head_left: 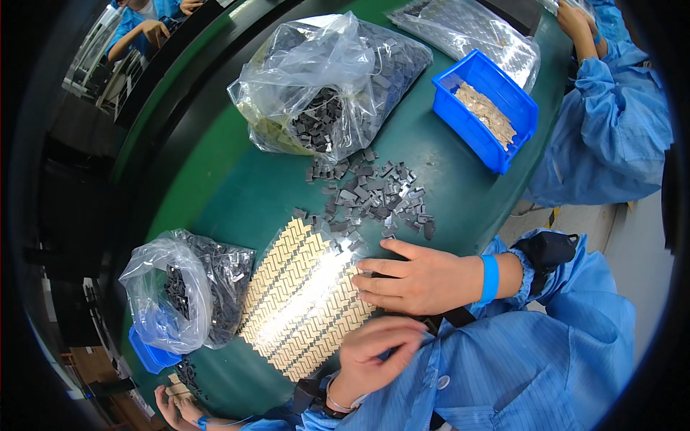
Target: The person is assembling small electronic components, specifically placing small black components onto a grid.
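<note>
Dark green curved work surface [215, 179] across the middle of the frame, edge bending toward the upper left. Large clear plastic bag of small dark grey pieces [330, 79] at upper centre, mouth open toward a loose scatter of small dark grey pieces [370, 194] at centre. Flat silvery patterned sheet in clear film [467, 29] at top, right of centre, partly behind a blue rectangular plastic bin [489, 108] at upper right, holding pale tan strips [489, 111]. Square pale tan tray with grey pieces set in zigzag rows [302, 302] at lower centre, brightly lit down its middle. Smaller clear plastic bag of dark grey pieces [187, 287] at lower left, just beside the tray, touching a small blue bin corner [151, 355] below it.

Right hand [410, 276] right of centre, palm down, fingers stretched flat and slightly spread, fingertips on the tray's right edge; grip open wide, holding nothing visible; blue band [490, 279] at the wrist. Left hand [374, 352] at lower centre, just below the right hand, fingers curled inward near the tray's lower right corner; cannot tell whether the grip holds a piece. Light blue sleeves on both forearms.

Other people's hands at upper left, upper right and bottom left.
</note>
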A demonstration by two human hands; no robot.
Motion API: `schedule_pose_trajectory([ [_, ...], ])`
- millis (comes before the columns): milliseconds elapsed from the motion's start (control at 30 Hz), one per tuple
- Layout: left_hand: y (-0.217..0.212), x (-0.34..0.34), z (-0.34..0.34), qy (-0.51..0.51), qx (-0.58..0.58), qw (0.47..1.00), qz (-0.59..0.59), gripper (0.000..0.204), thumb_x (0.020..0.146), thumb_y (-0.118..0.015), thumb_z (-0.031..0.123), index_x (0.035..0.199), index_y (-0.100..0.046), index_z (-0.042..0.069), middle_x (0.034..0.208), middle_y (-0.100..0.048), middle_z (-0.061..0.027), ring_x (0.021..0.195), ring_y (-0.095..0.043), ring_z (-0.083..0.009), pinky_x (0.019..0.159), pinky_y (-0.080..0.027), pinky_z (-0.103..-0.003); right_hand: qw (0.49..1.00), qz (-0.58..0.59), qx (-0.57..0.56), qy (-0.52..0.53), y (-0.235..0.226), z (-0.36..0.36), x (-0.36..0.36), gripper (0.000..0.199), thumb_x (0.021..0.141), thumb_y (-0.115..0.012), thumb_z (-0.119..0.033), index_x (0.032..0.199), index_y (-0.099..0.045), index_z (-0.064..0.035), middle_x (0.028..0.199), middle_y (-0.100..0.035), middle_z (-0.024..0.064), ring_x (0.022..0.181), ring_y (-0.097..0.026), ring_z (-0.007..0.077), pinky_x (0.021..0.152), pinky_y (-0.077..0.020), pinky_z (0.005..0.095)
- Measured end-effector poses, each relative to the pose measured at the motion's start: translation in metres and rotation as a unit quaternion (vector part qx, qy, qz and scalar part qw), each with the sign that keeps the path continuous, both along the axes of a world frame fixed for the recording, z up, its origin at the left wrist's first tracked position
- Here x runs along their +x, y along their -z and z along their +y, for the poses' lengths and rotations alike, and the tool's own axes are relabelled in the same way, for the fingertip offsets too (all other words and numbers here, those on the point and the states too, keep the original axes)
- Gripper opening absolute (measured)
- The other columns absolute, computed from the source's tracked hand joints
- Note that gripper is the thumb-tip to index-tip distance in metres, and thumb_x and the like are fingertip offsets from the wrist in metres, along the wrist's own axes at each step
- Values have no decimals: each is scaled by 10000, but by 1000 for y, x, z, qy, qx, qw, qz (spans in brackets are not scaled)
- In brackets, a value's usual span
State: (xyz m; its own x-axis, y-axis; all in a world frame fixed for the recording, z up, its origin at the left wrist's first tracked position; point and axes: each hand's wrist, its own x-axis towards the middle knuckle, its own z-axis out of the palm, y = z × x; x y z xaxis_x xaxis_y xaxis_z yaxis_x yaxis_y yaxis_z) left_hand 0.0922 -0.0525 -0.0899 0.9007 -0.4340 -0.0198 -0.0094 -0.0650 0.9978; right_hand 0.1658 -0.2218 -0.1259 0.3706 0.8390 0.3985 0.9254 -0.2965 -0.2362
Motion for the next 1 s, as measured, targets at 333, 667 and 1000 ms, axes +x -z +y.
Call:
schedule_pose_trajectory([
  [333,12,10,120,-354,382,840,-152,56,761,-608,51,758,-610,-5,1232,-514,-190,1164,-466,-332,1019,-255,-449,999,7,-35,-20,1,-2,5,310,788,-531,-180,1070,-580,-60,1151,-515,74,1142,-448,231,933,-364,444],
  [667,28,15,145,-302,436,823,-205,68,802,-590,77,810,-602,11,1270,-488,-186,1226,-407,-353,1043,-227,-475,997,8,-64,-30,-3,-8,4,332,784,-534,-176,1093,-577,-62,1194,-508,63,1181,-437,227,929,-368,447],
  [1000,31,19,157,-315,422,820,-223,83,813,-590,90,818,-602,8,1232,-526,-174,1198,-446,-347,1042,-222,-492,997,-12,-59,-40,-4,-14,7,338,786,-529,-167,1105,-579,-68,1179,-515,52,1157,-458,202,912,-376,426],
])
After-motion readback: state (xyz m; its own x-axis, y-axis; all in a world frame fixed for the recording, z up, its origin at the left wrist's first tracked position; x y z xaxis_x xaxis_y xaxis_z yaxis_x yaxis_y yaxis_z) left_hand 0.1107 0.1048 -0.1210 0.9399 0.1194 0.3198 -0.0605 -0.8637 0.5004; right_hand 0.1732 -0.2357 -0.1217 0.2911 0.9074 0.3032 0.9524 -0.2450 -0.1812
